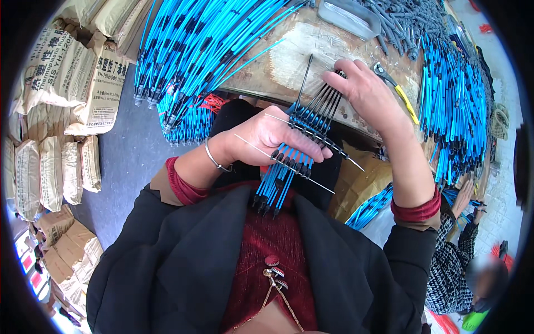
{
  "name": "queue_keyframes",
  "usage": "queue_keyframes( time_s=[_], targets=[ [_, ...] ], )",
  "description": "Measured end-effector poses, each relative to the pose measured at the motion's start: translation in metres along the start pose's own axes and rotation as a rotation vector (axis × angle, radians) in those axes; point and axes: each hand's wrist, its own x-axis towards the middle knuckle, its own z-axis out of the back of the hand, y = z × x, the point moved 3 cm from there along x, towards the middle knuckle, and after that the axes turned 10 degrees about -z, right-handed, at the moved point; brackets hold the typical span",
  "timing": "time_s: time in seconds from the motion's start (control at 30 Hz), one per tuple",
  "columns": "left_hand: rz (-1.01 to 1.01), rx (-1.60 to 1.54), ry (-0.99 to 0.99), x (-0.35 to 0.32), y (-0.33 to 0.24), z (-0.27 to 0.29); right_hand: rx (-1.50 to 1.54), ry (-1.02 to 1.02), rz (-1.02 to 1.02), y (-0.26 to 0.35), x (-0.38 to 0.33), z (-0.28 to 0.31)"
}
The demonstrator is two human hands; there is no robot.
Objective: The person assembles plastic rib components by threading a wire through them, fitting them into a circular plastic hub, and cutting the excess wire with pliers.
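My left hand (272, 138) is closed round a flat bundle of slim blue rods (283, 181) with black fittings, held over my lap at the table's edge. Two thin metal pins (320, 185) run crosswise through the bundle, above and below my fingers. Black stems (328, 103) fan up from it toward my right hand (367, 92), whose fingers are bent and pinched at their upper ends. A single dark stem (305, 78) leans apart to the left. The right fingertips are partly hidden.
The worn wooden table (289, 42) bears yellow-handled pliers (397, 89), a clear plastic tray (347, 19) and a heap of grey parts (400, 19). Blue rods lie piled left (183, 50) and right (453, 94). Paper sacks (103, 92) line the left. Another person (453, 267) works at lower right.
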Motion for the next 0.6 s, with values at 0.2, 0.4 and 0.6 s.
queue_keyframes(
  time_s=[0.2, 0.4, 0.6],
  targets=[
    [-0.082, 0.010, 0.036, 0.004, -0.004, 0.003, -0.025, -0.011, 0.038, 0.000, 0.006, 0.001],
    [-0.116, 0.259, 0.135, 0.008, -0.007, 0.010, -0.111, -0.041, 0.056, 0.002, 0.010, -0.006],
    [-0.283, 0.387, 0.184, 0.009, -0.013, 0.008, -0.265, -0.090, 0.090, 0.011, 0.013, -0.005]
  ],
)
